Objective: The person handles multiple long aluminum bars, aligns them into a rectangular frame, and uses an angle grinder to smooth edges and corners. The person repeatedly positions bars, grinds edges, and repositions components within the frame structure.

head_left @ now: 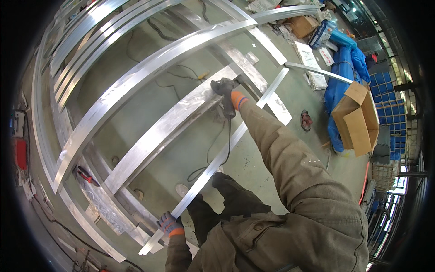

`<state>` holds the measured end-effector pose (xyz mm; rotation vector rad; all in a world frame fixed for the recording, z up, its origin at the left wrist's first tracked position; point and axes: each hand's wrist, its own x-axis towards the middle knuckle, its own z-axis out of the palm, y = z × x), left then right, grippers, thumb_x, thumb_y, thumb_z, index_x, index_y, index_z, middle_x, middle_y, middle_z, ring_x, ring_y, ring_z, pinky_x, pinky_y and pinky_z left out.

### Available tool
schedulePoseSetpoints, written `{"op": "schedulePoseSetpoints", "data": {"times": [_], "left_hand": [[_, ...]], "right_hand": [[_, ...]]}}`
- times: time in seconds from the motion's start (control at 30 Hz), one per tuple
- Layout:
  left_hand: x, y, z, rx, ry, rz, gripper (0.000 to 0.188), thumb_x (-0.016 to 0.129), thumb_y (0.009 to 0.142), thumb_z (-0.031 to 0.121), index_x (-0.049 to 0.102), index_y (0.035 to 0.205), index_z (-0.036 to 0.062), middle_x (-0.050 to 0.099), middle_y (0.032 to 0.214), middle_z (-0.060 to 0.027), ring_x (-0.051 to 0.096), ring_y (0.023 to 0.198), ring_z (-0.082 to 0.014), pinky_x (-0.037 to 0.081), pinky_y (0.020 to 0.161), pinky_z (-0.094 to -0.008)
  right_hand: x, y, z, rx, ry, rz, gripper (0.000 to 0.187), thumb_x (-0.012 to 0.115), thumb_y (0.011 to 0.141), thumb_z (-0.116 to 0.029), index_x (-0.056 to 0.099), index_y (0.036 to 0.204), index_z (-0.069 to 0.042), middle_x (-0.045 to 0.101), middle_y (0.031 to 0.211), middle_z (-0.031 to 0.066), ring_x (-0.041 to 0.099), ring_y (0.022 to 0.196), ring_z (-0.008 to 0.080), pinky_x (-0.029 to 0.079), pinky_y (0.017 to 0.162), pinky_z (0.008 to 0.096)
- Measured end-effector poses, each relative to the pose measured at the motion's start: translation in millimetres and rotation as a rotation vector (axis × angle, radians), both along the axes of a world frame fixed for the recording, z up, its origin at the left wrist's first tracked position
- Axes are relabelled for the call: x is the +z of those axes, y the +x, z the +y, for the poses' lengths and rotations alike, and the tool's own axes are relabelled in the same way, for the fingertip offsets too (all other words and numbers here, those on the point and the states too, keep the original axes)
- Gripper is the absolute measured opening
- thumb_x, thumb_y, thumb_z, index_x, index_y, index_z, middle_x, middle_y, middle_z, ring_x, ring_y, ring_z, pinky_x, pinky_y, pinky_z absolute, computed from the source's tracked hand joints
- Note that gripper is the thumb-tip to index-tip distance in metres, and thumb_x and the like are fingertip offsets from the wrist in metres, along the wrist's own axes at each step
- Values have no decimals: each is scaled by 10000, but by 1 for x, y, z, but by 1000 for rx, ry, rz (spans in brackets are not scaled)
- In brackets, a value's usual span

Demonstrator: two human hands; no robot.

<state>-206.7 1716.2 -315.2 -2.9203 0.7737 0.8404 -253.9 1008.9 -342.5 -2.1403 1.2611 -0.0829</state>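
Observation:
My right hand [223, 86], in a dark glove with an orange cuff, is closed around a dark corded power tool [228, 108]. The tool's exact kind is hard to make out; its black cord drops from the lower end. Both are at a wide silver metal beam [158, 127], near where it meets a crosspiece [244, 68]. Lower left, my left hand [170, 225], in a grey glove with an orange cuff, is closed on a long thin metal bar [210, 170] close to its near end. This bar slants across the frame in front of my legs.
Long metal profiles [86, 50] form a large frame at left. Red-handled pliers [88, 176] lie on a beam. Cables [176, 75] trail over the floor [253, 163]. To the right are an open cardboard box [358, 120], blue wrapped bundles [337, 86] and a shoe [306, 120].

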Motion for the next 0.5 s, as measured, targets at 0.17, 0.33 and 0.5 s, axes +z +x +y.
{"op": "schedulePoseSetpoints", "data": {"times": [0.17,0.33,0.5], "left_hand": [[15,-17,-55,-68,23,-19,785,935,778,346,603,1440,86,654,1382,-148,586,1323,-398,414,1190,-530],[15,-32,-127,-82,2,55,768,915,797,330,598,1454,87,656,1401,-149,593,1329,-390,419,1187,-528],[11,-35,-207,-185,-16,78,918,901,827,399,513,1594,77,632,1495,-175,584,1386,-399,439,1192,-497]], "right_hand": [[-3,-17,-80,-39,152,-140,416,764,916,-482,685,871,-76,705,840,165,691,710,321,549,626,467],[-18,-29,-102,1,204,-130,406,772,919,-473,680,897,-77,702,837,151,688,696,303,543,615,466],[-31,-48,-90,10,412,-184,399,781,923,-464,676,924,-79,698,835,136,685,683,285,537,603,466]]}}
